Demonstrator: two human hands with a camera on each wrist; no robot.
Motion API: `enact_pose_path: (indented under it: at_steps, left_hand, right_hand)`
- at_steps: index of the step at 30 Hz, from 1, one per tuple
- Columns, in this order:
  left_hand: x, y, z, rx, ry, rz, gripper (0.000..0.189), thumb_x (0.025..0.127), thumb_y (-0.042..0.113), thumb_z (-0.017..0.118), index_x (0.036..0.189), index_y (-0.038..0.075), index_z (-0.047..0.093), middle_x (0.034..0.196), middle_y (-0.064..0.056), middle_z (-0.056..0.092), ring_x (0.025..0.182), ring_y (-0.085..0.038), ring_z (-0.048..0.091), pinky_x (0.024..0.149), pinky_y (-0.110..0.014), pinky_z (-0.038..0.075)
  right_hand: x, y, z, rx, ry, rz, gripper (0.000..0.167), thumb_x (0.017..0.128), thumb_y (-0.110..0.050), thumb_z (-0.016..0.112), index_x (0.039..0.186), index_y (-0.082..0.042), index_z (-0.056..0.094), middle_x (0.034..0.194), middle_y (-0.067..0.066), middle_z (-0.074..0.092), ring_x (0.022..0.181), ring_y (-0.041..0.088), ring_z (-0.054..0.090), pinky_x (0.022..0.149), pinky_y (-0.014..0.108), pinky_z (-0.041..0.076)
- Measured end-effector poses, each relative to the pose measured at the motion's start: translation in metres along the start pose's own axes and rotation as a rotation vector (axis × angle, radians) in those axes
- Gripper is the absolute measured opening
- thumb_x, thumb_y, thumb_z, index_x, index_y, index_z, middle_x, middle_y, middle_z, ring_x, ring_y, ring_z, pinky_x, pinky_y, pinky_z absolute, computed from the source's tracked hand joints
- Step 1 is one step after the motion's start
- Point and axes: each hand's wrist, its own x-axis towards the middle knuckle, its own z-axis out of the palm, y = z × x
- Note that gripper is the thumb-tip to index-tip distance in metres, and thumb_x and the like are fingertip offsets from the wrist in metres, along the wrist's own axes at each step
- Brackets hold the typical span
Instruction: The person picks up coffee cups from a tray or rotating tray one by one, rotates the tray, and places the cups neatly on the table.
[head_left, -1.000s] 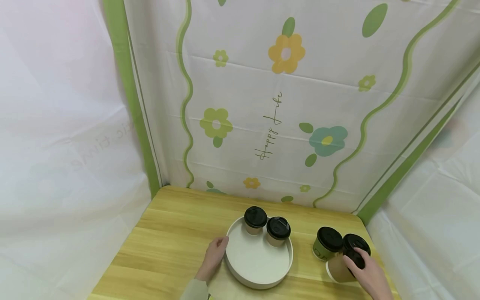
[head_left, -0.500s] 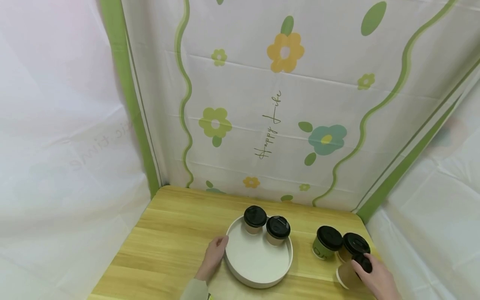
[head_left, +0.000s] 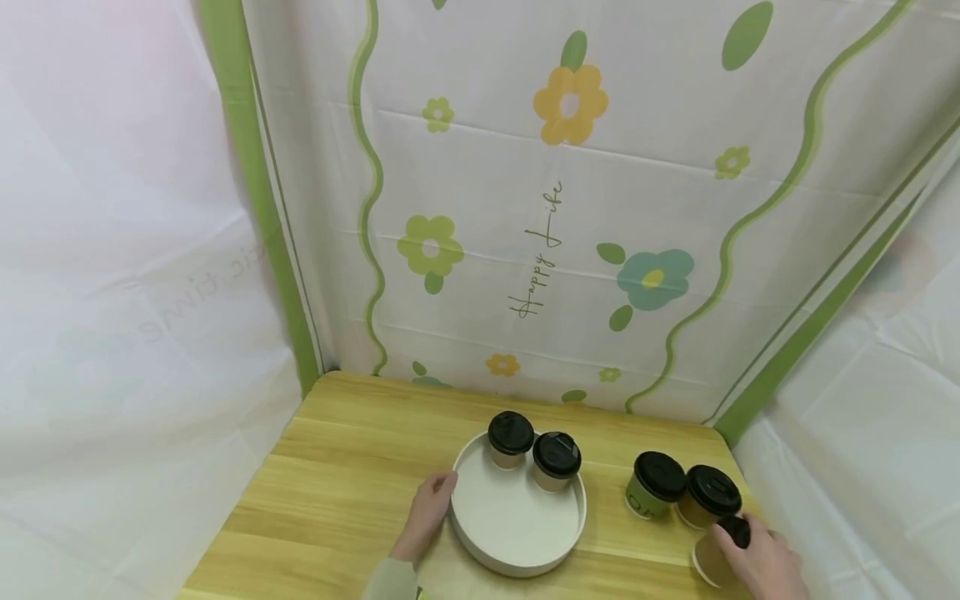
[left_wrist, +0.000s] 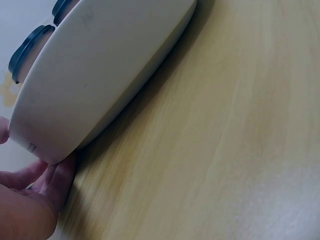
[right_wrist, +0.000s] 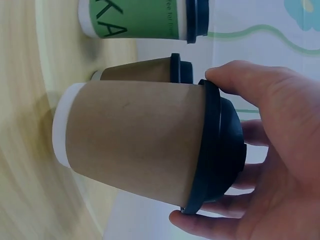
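My left hand (head_left: 429, 510) holds the left rim of a round white tray (head_left: 517, 529); in the left wrist view its fingers (left_wrist: 59, 182) bend under the wall. Two lidded paper coffee cups, one (head_left: 511, 437) at the back and another (head_left: 557, 462) to its right, stand inside the tray. At the right, my right hand (head_left: 767, 557) grips a brown paper coffee cup (right_wrist: 135, 140) by its black lid (right_wrist: 220, 150), with thumb and fingers on opposite sides of the lid. Whether the cup's white base touches the table cannot be told.
A green lidded cup (head_left: 651, 487) and another brown lidded cup (head_left: 708, 498) stand side by side behind the held one. The wooden table (head_left: 337, 467) meets a flowered curtain (head_left: 480, 208) at the back, with white curtains at both sides.
My right hand has carried the brown cup rightward and nearer to me, so the cup behind it shows more fully. The left hand and tray stay put.
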Motion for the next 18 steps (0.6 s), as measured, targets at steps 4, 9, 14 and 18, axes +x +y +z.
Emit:
enact_pose_path:
  at_steps: [4, 9, 14, 18]
  left_hand:
    - [0.0, -0.001, 0.0, -0.005, -0.003, 0.007, 0.063, 0.099, 0.053, 0.049, 0.129, -0.001, 0.056, 0.129, -0.024, 0.06, 0.12, -0.042, 0.056, 0.103, -0.057, 0.046]
    - [0.0, -0.001, 0.0, -0.001, -0.003, 0.004, 0.063, 0.099, 0.053, 0.049, 0.13, -0.001, 0.056, 0.128, -0.024, 0.06, 0.12, -0.042, 0.056, 0.103, -0.058, 0.046]
    - [0.0, 0.0, 0.0, -0.001, -0.002, -0.006, 0.063, 0.098, 0.054, 0.049, 0.13, -0.001, 0.056, 0.129, -0.025, 0.06, 0.121, -0.043, 0.056, 0.104, -0.058, 0.045]
    - [0.001, -0.001, 0.001, 0.006, 0.003, -0.003, 0.063, 0.098, 0.054, 0.048, 0.129, 0.0, 0.057, 0.129, -0.024, 0.06, 0.121, -0.042, 0.056, 0.104, -0.058, 0.045]
  right_hand:
    - [0.002, 0.001, 0.005, 0.004, 0.014, 0.049, 0.109, 0.085, -0.08, 0.039, 0.136, 0.017, 0.033, 0.128, 0.048, 0.039, 0.112, 0.065, 0.039, 0.093, 0.071, 0.036]
    - [0.003, 0.0, 0.012, 0.022, 0.041, 0.115, 0.108, 0.085, -0.08, 0.039, 0.137, 0.014, 0.033, 0.128, 0.048, 0.035, 0.112, 0.069, 0.033, 0.09, 0.073, 0.038]
    - [0.006, -0.001, 0.019, 0.034, 0.061, 0.168, 0.099, 0.088, -0.072, 0.046, 0.137, 0.013, 0.032, 0.128, 0.05, 0.031, 0.114, 0.071, 0.029, 0.092, 0.074, 0.037]
    - [0.01, -0.001, 0.021, 0.022, 0.071, 0.156, 0.097, 0.089, -0.069, 0.047, 0.137, 0.015, 0.033, 0.127, 0.052, 0.032, 0.112, 0.072, 0.03, 0.09, 0.073, 0.037]
